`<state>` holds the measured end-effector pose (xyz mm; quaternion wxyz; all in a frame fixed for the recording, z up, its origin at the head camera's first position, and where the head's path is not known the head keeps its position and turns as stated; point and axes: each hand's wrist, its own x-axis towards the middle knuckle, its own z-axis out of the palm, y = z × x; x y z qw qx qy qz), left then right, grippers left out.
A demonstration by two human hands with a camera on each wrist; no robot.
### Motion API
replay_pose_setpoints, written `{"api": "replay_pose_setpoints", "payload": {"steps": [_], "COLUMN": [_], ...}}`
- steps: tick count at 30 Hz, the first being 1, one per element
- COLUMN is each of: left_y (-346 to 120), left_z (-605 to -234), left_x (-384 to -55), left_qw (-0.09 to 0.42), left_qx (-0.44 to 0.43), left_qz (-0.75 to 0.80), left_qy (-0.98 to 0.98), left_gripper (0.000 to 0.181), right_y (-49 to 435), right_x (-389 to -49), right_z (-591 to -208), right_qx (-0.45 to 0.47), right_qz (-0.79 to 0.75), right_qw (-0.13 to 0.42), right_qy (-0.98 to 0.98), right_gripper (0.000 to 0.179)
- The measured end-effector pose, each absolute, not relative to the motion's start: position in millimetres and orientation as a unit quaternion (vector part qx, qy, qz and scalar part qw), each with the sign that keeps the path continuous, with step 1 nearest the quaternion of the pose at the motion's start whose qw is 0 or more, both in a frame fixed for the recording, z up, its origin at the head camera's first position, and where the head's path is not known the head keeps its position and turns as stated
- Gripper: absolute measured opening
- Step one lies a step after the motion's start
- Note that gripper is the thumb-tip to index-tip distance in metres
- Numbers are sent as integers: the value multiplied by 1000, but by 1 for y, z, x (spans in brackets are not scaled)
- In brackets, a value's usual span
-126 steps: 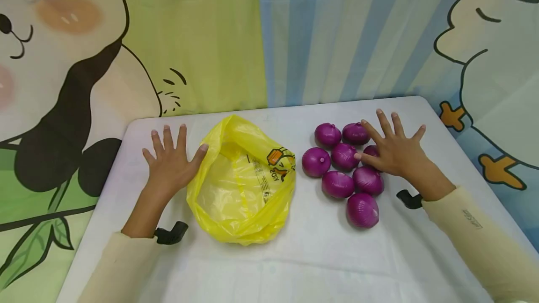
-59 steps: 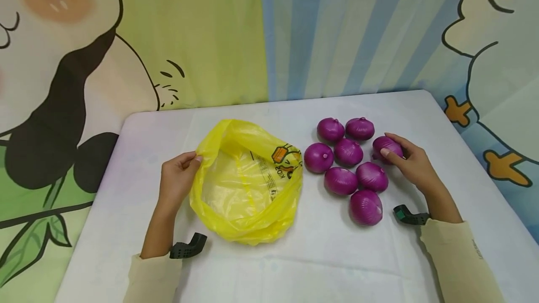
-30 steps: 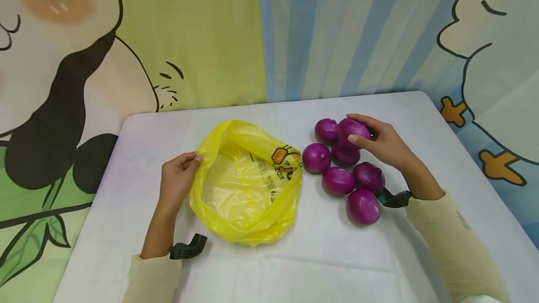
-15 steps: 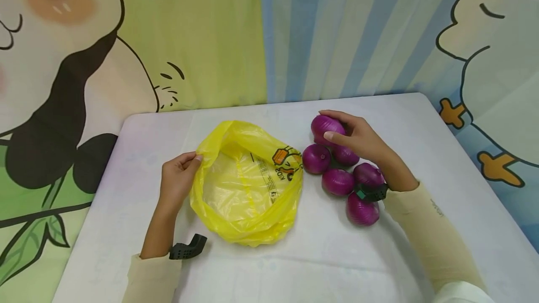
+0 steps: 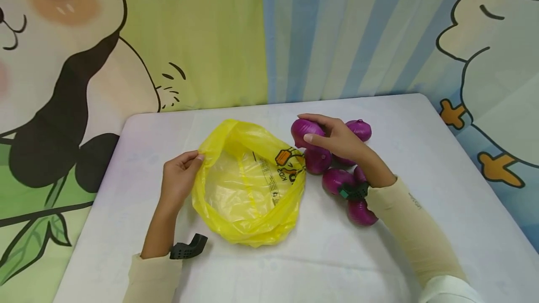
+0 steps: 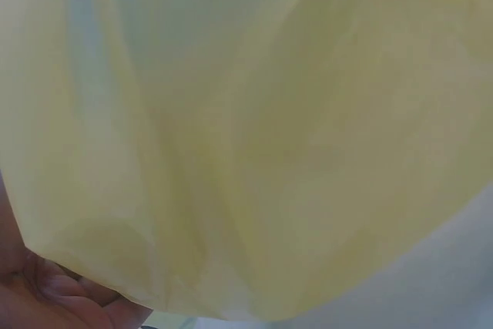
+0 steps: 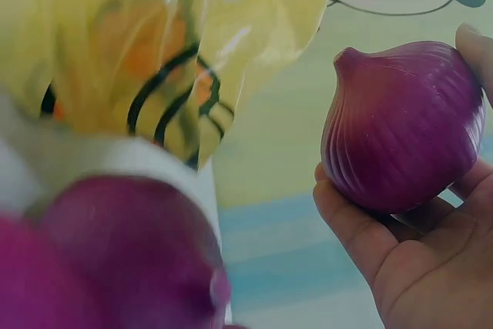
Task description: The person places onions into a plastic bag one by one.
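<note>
A yellow plastic bag (image 5: 246, 228) stands on the table with its mouth facing up. My left hand (image 5: 178, 181) pinches the bag's left rim between thumb and fingers. In the left wrist view the yellow film (image 6: 269, 152) fills most of the picture. My right hand (image 5: 341, 141) grips a purple onion (image 5: 305, 131), held up beside the bag's right rim. The right wrist view shows this onion (image 7: 404, 125) between thumb and fingers, its pointed tip away from the palm. Beneath the right hand and wrist lie several more purple onions (image 5: 317, 160), partly hidden.
One onion (image 5: 359, 130) lies behind the right hand, near the table's far side. The table (image 5: 261, 275) has a white cover. Behind it hangs a cartoon-printed curtain (image 5: 210, 36). A black wrist camera (image 5: 188, 248) sits on the left wrist, another (image 5: 354, 191) on the right.
My right hand has taken the rightmost onion and carried it left over the others toward the bag. My left hand, spread beside the bag at first, now pinches its rim.
</note>
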<state>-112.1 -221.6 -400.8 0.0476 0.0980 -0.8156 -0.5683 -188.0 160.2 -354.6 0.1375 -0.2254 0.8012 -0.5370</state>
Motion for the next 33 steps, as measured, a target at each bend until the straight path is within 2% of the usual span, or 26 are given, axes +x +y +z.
{"api": "replay_pose_setpoints", "payload": {"steps": [21,33], "left_y": [-219,-215], "left_z": [-403,-402], "left_x": [-113,-113], "left_qw": [46,42], "left_qx": [75,78], "left_qz": [-574,-583], "left_qy": [-814,-808], "left_gripper": [39,36], "right_y": [92,56], "right_x": [-188,-186], "right_z": [-336,-345], "right_qx": [-286,-315], "right_qz": [-588,-590], "right_qw": [177,194], "right_qy": [736,717], "right_gripper": [53,50]}}
